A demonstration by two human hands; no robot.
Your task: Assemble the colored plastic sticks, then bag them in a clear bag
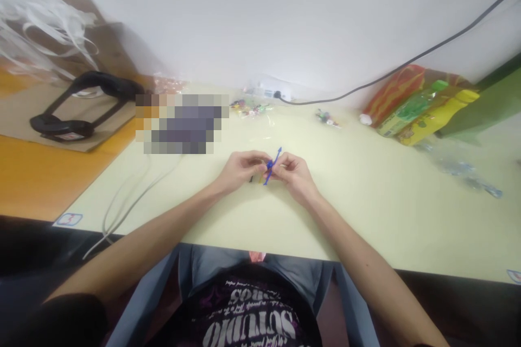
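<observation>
Close together over the middle of the pale table, both hands pinch a small blue plastic piece [269, 165]. It is long and thin, tilted, with an arrow-like tip at its upper end and a thicker middle. My left hand [246, 168] grips it from the left near that middle. From the right, my right hand [293, 172] has thumb and fingers closed on it. Small dark and yellow bits show just under the left fingers, too small to name. The fingertips partly hide the blue piece.
Small colourful pieces [249, 109] lie near the wall, with another little pile [328, 118] to their right. Bottles [415, 103] and clear plastic wrappers [468, 172] are at the right. A power strip [268, 89] with a black cable [378, 80], white cords [134, 209] and a black frame [85, 103] also stand around.
</observation>
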